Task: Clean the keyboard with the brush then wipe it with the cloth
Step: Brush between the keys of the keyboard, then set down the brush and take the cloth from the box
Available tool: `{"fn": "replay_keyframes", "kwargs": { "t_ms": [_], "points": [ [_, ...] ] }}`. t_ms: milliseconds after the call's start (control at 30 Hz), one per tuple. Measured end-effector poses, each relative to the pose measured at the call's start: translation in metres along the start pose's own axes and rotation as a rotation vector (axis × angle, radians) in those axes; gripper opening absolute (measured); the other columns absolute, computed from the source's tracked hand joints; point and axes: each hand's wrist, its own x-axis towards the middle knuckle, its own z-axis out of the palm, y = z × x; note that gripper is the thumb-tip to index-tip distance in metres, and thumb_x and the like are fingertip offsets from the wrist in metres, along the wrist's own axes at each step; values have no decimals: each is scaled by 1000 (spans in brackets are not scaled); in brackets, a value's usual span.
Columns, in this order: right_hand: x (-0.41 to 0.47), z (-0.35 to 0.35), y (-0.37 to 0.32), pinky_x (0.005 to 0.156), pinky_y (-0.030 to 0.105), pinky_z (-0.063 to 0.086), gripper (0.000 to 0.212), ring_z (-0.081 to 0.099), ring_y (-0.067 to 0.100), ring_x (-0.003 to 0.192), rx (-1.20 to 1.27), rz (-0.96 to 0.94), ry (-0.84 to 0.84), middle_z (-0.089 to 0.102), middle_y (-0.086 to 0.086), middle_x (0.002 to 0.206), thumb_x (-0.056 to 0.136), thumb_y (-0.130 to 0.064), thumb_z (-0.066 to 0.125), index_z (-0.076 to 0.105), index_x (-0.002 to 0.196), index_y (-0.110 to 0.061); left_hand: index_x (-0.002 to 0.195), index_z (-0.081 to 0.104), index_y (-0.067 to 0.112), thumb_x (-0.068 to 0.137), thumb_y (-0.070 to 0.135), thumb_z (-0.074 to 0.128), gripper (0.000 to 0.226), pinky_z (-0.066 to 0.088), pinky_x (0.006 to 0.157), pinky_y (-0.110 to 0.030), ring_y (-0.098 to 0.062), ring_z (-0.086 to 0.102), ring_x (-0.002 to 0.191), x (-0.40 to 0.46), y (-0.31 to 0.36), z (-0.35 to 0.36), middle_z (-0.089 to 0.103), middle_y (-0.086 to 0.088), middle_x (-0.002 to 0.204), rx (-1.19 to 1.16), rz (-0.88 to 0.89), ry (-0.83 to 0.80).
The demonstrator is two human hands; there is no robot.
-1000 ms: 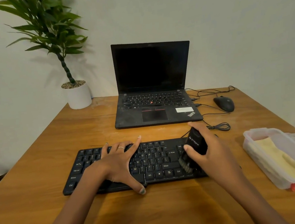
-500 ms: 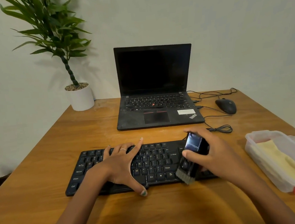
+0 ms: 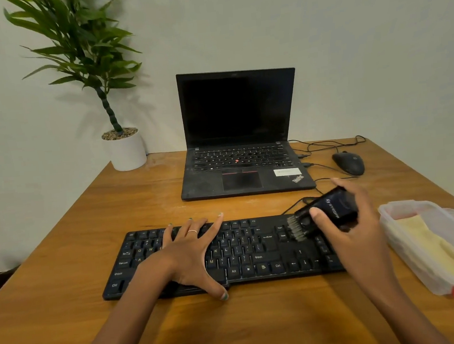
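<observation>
The black keyboard (image 3: pixel 227 254) lies across the near part of the wooden table (image 3: pixel 64 268), in front of the open laptop (image 3: pixel 241 143), and the person has it pinned so it will not skate about under the strokes: the left hand (image 3: pixel 192 257) is laid flat on the letter keys, fingers straight and spread wide, the thumb reaching down over the front edge near the space bar. That looks like a steadying press and not a grip. The right hand (image 3: pixel 345 221) has the brush (image 3: pixel 320 215), a stubby dark block with a printed logo; the thumb lies across its near face and the other fingers curl over the far side, clamped round the body. The bristles point left and down and sit at the upper right of the board, by the keys beside Enter, though whether they touch the keycaps or ride just above them I cannot tell. Off to the right, apart from the keyboard, a clear plastic container (image 3: pixel 405 211) holds the yellow cloth (image 3: pixel 430 244), untouched, so I judge the brushing step is the one in hand and the wiping is yet to come. A black mouse (image 3: pixel 348 162) and its cable lie behind the right hand, and a potted plant (image 3: pixel 121 142) stands at the far left corner.
</observation>
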Motion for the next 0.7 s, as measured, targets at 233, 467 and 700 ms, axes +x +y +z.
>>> {"fn": "replay_keyframes", "kwargs": {
  "t_ms": [233, 467, 700],
  "points": [
    [-33, -52, 10, 59, 22, 57, 53, 58, 11, 93, 108, 251, 42, 54, -21, 103, 73, -18, 72, 51, 118, -37, 135, -36, 48, 52, 92, 53, 130, -30, 107, -48, -16, -35, 139, -9, 33, 26, -35, 16, 148, -13, 76, 185],
    [-75, -64, 29, 57, 35, 59, 51, 60, 14, 88, 171, 456, 115, 56, -10, 101, 70, -13, 76, 55, 112, -33, 148, 11, 49, 72, 86, 43, 90, -24, 112, -33, 1, 1, 142, -24, 121, 67, 8, 27, 154, -161, 323, 547],
    [-83, -62, 34, 61, 10, 38, 57, 51, 4, 94, 6, 398, 93, 51, -9, 114, 77, -34, 68, 45, 129, -33, 146, 8, 51, 79, 73, 36, 76, 14, 99, -21, 10, 10, 118, -29, 177, 90, 22, 28, 143, -392, 277, 470]
  ]
}}
